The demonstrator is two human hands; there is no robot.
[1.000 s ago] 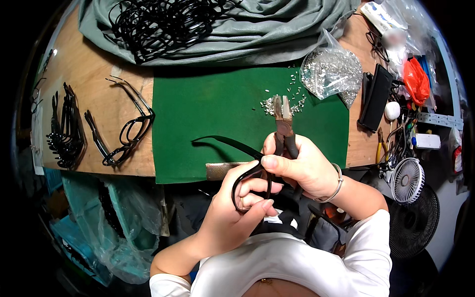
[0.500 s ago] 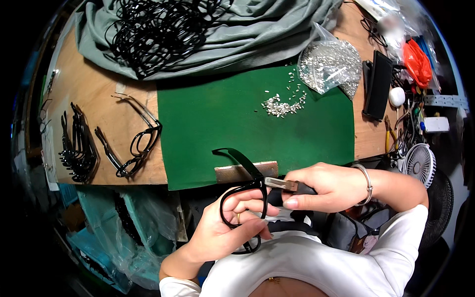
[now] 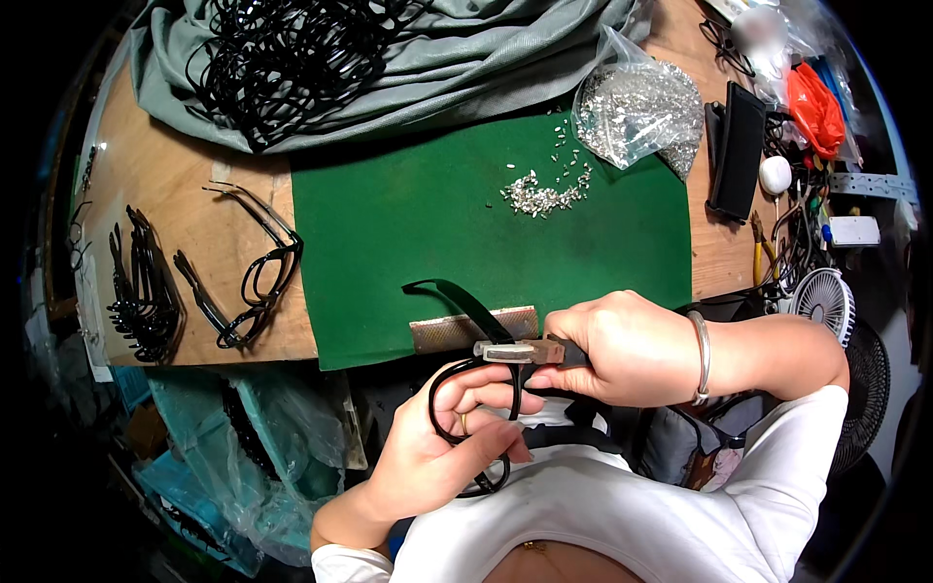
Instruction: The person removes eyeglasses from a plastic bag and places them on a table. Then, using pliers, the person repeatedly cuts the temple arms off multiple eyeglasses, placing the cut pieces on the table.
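My left hand (image 3: 413,452) is closed on a black eyeglass frame (image 3: 468,307) below the table's near edge, with fingers through and around its rims. One temple reaches up and left over the edge. My right hand (image 3: 627,348) grips pliers (image 3: 515,352) with a squared metal head. That head lies across the frame's corner, where temple and rim meet, so the hinge is hidden. The pliers' handles are mostly covered by my palm. Just beyond the frame, a rough metal-like plate (image 3: 428,335) sits at the edge of a green mat (image 3: 389,233).
Small silvery pieces (image 3: 544,197) lie on the mat beside a clear bag (image 3: 637,117) full of them. Black frames (image 3: 292,68) heap on grey cloth (image 3: 476,83). More glasses (image 3: 258,282) rest at left. A black case (image 3: 736,151), yellow-handled pliers (image 3: 760,248) and white fan (image 3: 824,306) stand right.
My right hand has moved left and slightly up, bringing the pliers' head from beside the frame's corner to across it. My left hand keeps its hold. The whole view has shifted slightly.
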